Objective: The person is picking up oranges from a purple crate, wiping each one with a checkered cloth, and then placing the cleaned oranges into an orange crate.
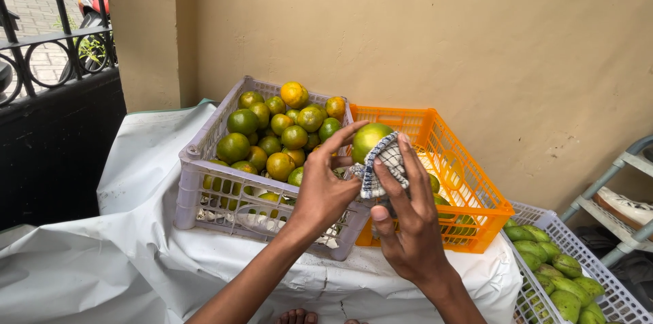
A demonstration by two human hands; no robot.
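head view: looks like the wiping step. left hand (325,188) fingers curl around the green citrus fruit (369,139), held up over the grey crate (204,188) and orange crate (476,201). right hand (408,222) presses a checked cloth (382,167) against its underside, fingers flat on it. next it probably wants turning to reach the bare top.

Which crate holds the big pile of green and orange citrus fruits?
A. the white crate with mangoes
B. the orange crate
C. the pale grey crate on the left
C: the citrus pile sits in the pale grey crate, left of the orange crate.
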